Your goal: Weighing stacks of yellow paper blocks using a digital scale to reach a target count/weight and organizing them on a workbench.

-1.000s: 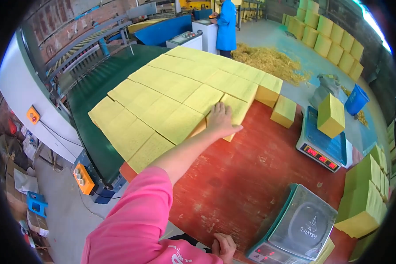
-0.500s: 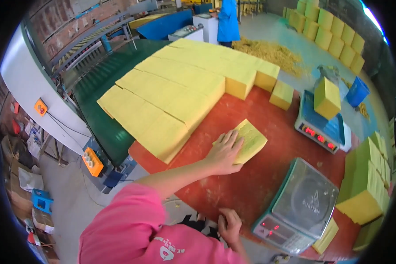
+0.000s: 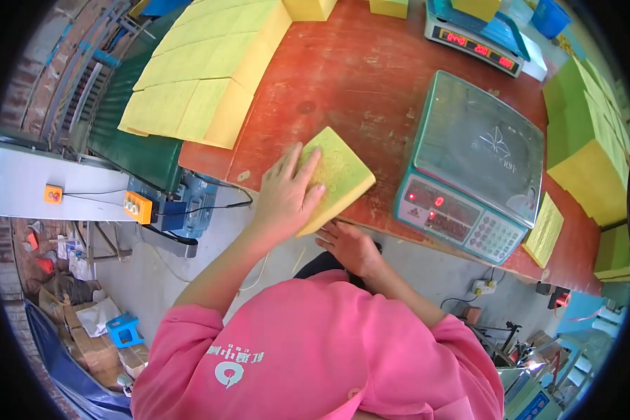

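A single yellow block (image 3: pixel 339 168) is seen at the near edge of the red bench (image 3: pixel 357 63), set askew, with its nearest corner projecting past that edge, between the yellow block rows (image 3: pixel 210 66) at the far left and the weighing scale (image 3: pixel 483 140) on the right. The left grip (image 3: pixel 281 199) is laid over the block's left side, fingers spread and thumb flat on the upper face; whether any real squeeze is being applied cannot be told. The right grip (image 3: pixel 351 248) is held loosely open below the bench edge, fingertips close to the projecting corner, with nothing seen in it; contact with the block cannot be made out. The upper face is marked by small bumps or dimples, and a stack of thin, soft sheets is suggested, though no separate layers can be distinguished. If so, a moderate weight is to be expected, fairly firm when pressed from above yet apt to shear or fan if pushed by the top alone. Slipping against dry skin is judged unlikely; corners would be crumpled more easily than the body would be broken. Hold is best taken low on two opposite sides, with the overhanging corner supported from beneath and pressure spread across full palms.
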Demonstrator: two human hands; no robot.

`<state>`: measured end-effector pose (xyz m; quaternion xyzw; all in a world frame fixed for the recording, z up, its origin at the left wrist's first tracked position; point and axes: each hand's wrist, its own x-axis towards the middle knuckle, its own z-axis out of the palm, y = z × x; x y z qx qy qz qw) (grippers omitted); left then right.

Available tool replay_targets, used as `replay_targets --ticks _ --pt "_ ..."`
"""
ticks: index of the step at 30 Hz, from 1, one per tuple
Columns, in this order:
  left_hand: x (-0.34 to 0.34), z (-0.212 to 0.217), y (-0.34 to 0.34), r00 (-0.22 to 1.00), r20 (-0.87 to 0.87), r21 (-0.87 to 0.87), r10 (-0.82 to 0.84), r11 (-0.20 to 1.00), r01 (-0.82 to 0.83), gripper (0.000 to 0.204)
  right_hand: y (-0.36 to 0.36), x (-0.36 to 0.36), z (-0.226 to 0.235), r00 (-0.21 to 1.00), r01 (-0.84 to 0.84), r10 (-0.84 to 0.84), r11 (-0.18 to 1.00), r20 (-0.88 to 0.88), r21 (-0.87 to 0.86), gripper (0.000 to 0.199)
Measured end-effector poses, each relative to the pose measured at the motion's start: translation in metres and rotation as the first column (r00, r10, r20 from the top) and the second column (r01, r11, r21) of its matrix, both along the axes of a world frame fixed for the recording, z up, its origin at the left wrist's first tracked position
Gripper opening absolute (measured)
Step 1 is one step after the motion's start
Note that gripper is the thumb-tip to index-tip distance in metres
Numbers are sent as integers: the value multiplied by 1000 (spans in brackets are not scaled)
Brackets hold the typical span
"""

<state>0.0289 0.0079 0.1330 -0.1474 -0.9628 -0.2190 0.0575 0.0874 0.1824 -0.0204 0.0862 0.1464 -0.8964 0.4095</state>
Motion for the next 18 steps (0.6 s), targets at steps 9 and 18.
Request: replay_targets --ticks 9,18 --pt "17 -12 -7 895 425 674 132 614 -411 46 45 12 104 641 362 370 627 -673 690 40" --pt "-53 21 158 740 297 903 -603 -75 -423 48 160 -28 216 15 999 513 -50 -859 -12 59"
